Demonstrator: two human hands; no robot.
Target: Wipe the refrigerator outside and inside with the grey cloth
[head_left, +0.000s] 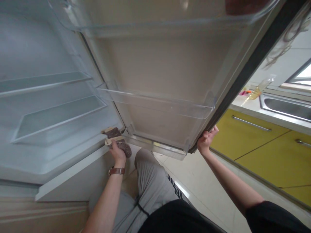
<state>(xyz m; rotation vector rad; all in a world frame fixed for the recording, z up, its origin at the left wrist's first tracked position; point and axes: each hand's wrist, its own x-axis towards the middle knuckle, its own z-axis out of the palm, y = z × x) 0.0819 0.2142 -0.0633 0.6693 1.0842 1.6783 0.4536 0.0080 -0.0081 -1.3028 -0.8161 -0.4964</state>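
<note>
My left hand (pixel 118 154), with a brown watch strap at the wrist, is closed on a brown and beige striped cloth (pixel 114 134). It holds the cloth near the lower hinge side of an open refrigerator door (pixel 165 71), by the front edge of the cabinet floor. My right hand (pixel 207 139) grips the door's outer edge near its bottom corner, fingers around the dark rim. Across the door's inner face run see-through shelves, among them a middle door shelf (pixel 157 103) and a bottom door shelf (pixel 157 149).
Glass shelves (pixel 60 118) sit inside the refrigerator at left. Beyond the door stand yellow cabinets (pixel 262 152) under a counter with a steel sink (pixel 289 108) and a bottle of yellow liquid (pixel 259 90). My bent knee (pixel 148 161) is under the door, above a tiled floor (pixel 191 174).
</note>
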